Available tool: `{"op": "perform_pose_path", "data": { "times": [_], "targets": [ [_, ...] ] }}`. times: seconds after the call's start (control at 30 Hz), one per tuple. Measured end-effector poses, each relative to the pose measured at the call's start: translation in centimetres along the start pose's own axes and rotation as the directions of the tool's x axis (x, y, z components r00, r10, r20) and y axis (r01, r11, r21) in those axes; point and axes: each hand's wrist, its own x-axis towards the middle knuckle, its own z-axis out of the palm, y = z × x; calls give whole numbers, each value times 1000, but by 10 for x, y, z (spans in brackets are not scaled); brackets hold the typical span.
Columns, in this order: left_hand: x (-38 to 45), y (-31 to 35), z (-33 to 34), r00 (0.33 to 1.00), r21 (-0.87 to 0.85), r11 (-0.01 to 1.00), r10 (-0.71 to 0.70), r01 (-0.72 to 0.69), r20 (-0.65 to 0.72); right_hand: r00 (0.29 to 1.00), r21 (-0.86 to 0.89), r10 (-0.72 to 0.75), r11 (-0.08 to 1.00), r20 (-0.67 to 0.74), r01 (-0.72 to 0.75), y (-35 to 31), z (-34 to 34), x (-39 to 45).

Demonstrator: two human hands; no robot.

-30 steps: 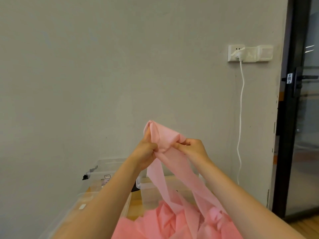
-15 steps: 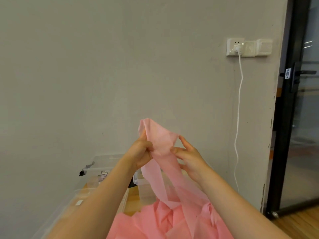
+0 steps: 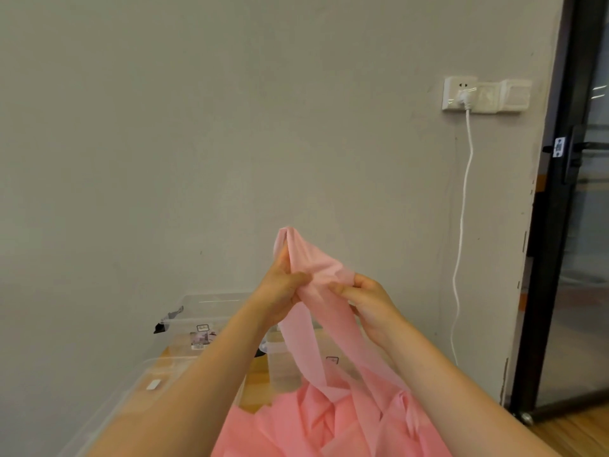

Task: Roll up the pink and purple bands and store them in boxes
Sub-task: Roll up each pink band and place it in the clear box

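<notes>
Between my two hands, raised in front of the grey wall [image 3: 197, 143], I have the pink band [image 3: 313, 265] bunched into a small peak. My left hand [image 3: 280, 288] has its grip clamped on the band's left side, thumb pressed across the fabric and fingers wrapped behind it. My right hand [image 3: 369, 298] pinches the band just beside that, its grip curled onto the fabric with the thumb tip nearly touching my left thumb. Below both grips the band hangs down in two flat strips, which run into a loose heap of the same pink fabric at the bottom edge of the view. Beyond and below my left grip stand clear plastic boxes [image 3: 211, 311], one behind another, on a wooden surface [image 3: 253, 380]; the nearest band strip hangs in front of another clear box [image 3: 283, 361] under my hands. Up and to the right of my right grip a white wall socket [image 3: 461, 94] carries a plug, and its white cable [image 3: 461, 225] drops down the wall. Further right is a black-framed glass door [image 3: 566, 258].
</notes>
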Motion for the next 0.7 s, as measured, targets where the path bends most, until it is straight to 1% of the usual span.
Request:
{"op": "perform_pose_path", "data": {
  "times": [0.13,0.23,0.3,0.37,0.4,0.47,0.53,0.57,0.63,0.67,0.7],
  "targets": [
    [-5,1,-9,999,8,999,-39,39,37,995,108,-27,994,96,16,-3,-8,2],
    [-8,1,-10,998,17,999,-37,36,41,981,58,-36,998,189,25,-5,-4,4],
    [-11,0,-11,999,5,1000,-18,18,39,984,0,-23,1000,178,24,-5,-1,8],
    [-13,-2,-13,999,-28,1000,-5,6,35,989,-41,-46,998,142,53,-4,-1,10],
    [-16,-4,-13,1000,-57,998,2,-1,9,990,-42,-62,997,128,68,-5,0,10],
    [-21,-13,-16,993,-95,995,19,-30,-115,993,-24,-93,995,73,95,-9,1,10],
    [-23,-21,-16,958,-125,991,5,-42,-286,995,-32,-99,995,9,100,-15,3,14],
    [-21,-23,-15,935,-139,990,-16,-36,-354,995,-64,-101,993,2,101,-19,5,18],
    [-11,-16,-14,901,-139,990,-60,-1,-430,994,-114,-106,988,16,107,-33,13,28],
    [-2,-7,-14,891,-129,992,-65,7,-450,993,-118,-121,986,9,121,-45,18,34],
    [9,5,-14,890,-128,992,-40,-21,-454,989,-110,-147,983,-3,146,-58,22,42]
  ]
}}
